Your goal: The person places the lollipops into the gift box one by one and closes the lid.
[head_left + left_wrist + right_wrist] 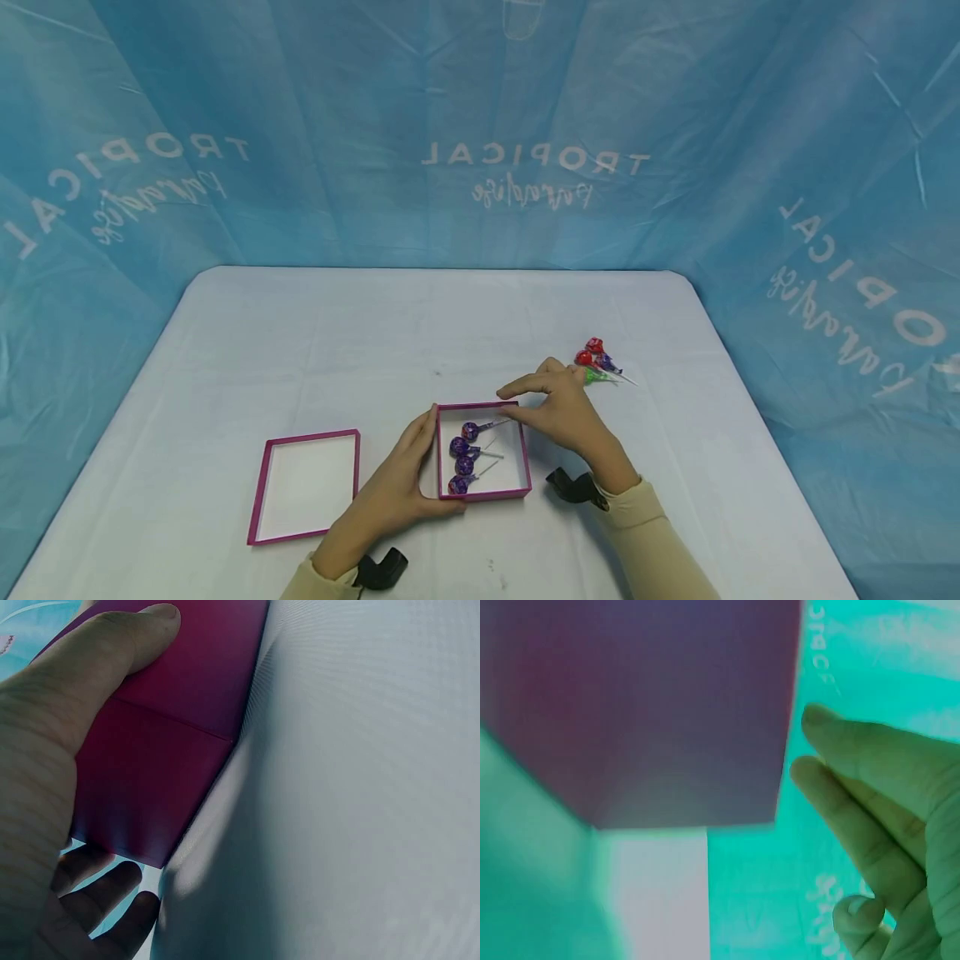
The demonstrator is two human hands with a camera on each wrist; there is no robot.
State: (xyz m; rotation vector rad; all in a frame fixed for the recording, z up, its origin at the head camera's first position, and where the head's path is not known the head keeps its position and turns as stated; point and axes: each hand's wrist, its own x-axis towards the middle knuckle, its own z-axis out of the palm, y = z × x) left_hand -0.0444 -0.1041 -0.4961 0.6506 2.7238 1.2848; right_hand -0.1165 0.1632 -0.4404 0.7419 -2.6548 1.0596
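A shallow square box (pixel 491 497) with magenta walls and a white inside sits in front of me. Several purple-wrapped lollipops (pixel 465 464) lie in its left part, sticks pointing right. My left hand (pixel 401 487) grips the box at its near left corner, thumb along the near wall and fingers at the left side. In the left wrist view the thumb presses the magenta wall (pixel 165 772). Over the far right corner is my right hand (pixel 558 408), thumb and forefinger apart, with nothing between them. The right wrist view shows its fingertips beside the box wall (pixel 690 735).
To the left lies a second magenta-edged square piece (pixel 303 487), like the box's lid, partly behind my left wrist. Beyond my right hand is a small pile of red, purple and green lollipops (pixel 595 358). A blue printed curtain (pixel 480 225) surrounds the white table (pixel 360 342).
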